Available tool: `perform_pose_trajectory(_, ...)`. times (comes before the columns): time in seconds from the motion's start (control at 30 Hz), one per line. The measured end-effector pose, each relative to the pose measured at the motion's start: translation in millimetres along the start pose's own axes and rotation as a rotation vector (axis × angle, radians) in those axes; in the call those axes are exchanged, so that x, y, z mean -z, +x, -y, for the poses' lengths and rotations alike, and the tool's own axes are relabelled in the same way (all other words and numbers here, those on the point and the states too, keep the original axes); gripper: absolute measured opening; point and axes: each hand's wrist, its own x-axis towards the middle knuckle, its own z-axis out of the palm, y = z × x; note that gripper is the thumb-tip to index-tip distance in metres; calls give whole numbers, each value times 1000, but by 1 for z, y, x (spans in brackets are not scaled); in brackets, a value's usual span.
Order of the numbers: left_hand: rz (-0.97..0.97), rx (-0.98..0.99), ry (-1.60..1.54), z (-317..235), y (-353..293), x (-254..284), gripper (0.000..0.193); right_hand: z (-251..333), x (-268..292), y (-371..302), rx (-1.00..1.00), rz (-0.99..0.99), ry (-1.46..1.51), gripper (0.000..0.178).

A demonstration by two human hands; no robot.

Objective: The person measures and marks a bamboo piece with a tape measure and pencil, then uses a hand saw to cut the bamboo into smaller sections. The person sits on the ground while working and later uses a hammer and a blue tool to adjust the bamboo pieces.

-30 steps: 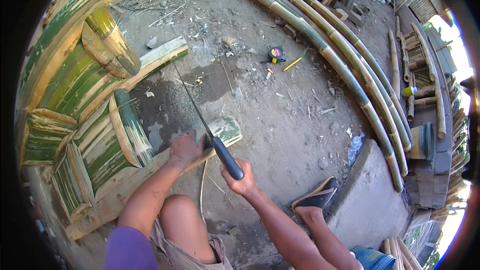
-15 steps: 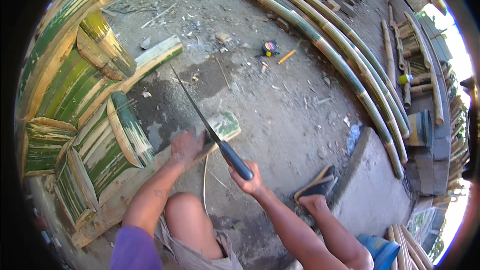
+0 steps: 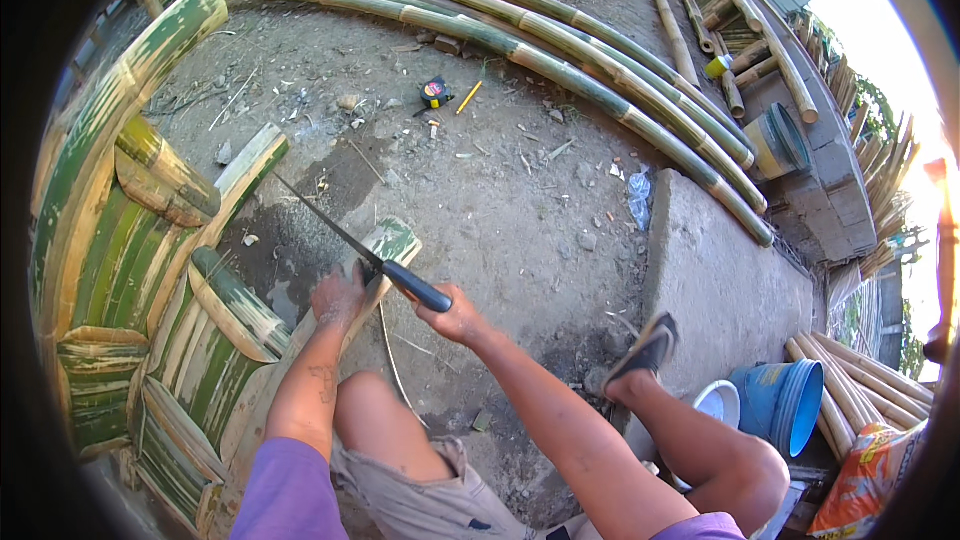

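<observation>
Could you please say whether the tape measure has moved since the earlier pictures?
No; against the pencil and long bamboo poles, the tape measure has stayed put.

Black-handled tool [image 3: 418, 286] with a long, dark, tapering blade [image 3: 330, 226], aslant across a green-mottled bamboo piece [image 3: 396, 240].

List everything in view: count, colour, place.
Handsaw: 1, black, centre-left
Bamboo rail: 1, green and pale, centre-left
Bamboo structure: 1, green and tan, left
Long poles: several, green-tan, upper half
Tape measure: 1, black, red, yellow, upper middle
Pencil: 1, yellow, by tape measure
Slab: 1, grey, right
Plastic scrap: 1, bluish, by slab
Beige bucket: 1, beige, right
Blue bucket: 1, blue, lower right
White container: 1, white, lower right
Short poles: several, tan, lower right
Sack: 1, orange, lower right
Sandal: 1, dark, by slab
Sleeves: 2, purple, bottom
Shorts: 1, tan, bottom
Left hand: 1, bare, on bamboo rail
Right hand: 1, bare, on handsaw
</observation>
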Motion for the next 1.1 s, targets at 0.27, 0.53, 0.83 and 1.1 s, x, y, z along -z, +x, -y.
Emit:
perform_pose_trajectory(0.27, 26, 45, 1, -5, 2, 3, 54, 22, 3, -17, 229, -158, 118, 26)
perform_pose_trajectory(0.53, 52, 43, 17, -10, -1, 10, 55, 14, 40, -30, 181, 208, 39, 33)
perform_pose_trajectory(0.83, 77, 85, 36, -9, 2, 4, 57, 31, 104, -114, 284, 148, -79, 35)
perform_pose_trajectory(1.1, 53, 52, 2, -8, -2, 8, 58, 17, 57, -67, 84, 167, -36, 20)
